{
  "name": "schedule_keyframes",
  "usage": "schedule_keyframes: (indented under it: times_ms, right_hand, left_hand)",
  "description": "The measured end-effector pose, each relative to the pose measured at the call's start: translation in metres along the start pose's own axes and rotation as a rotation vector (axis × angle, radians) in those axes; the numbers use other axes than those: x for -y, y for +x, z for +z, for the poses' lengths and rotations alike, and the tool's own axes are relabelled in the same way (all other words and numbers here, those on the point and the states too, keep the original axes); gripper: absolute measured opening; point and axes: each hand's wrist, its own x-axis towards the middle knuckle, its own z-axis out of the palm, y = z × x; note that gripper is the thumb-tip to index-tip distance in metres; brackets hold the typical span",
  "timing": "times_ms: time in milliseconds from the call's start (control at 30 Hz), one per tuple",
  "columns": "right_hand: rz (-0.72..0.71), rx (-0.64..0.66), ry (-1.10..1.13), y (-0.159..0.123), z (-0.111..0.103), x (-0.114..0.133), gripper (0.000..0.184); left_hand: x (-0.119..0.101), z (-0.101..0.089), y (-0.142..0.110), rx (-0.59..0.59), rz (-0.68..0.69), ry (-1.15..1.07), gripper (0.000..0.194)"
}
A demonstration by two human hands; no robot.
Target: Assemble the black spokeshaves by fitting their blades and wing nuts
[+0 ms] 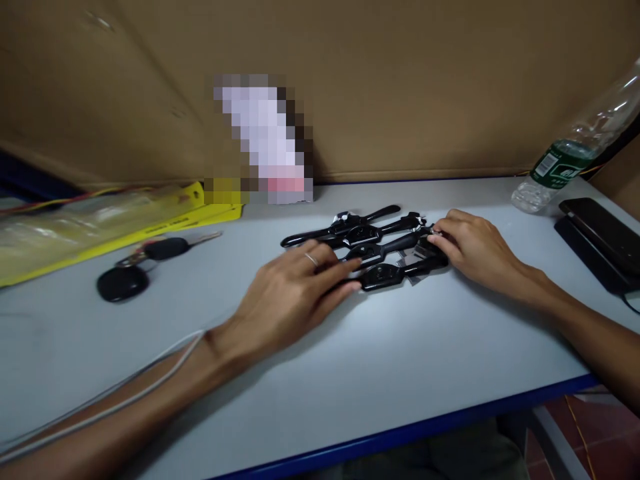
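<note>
Several black spokeshaves (383, 275) lie side by side on the table in a close group, their two handles stretching left and right. My left hand (290, 287), with a ring on one finger, has thumb and index finger around the left handle of the nearest spokeshave. At the other side my right hand (475, 247) is closed in a pinch at the right handle ends; a small shiny bit shows at its fingertips, too small to name. Clear plastic or metal scraps (411, 257) show between the handles. The fingers hide parts of several handles.
Keys with a black fob (123, 283) lie at the left, before a yellow-edged plastic package (125, 233). A blurred-out upright item (270, 140) leans on the cardboard wall (400, 87). To the right are a plastic bottle (560, 163) and a dark phone-like device (600, 230).
</note>
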Motion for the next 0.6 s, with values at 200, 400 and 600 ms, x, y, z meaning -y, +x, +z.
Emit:
schedule_keyframes:
  times_ms: [200,400,600]
  right_hand:
    - [0.013,-0.031,-0.038,0.002,0.007,-0.005,0.017]
    - [0.003,-0.066,-0.060,0.000,0.004,0.001,0.012]
    - [-0.209,-0.103,-0.056,-0.011,-0.003,0.018,0.020]
  left_hand:
    - [0.047,0.001,0.007,0.096,-0.483,-0.029,0.046]
    - [0.058,0.005,0.008,0.218,-0.582,-0.171,0.046]
    - [0.054,0.006,0.008,0.285,-0.609,-0.227,0.045]
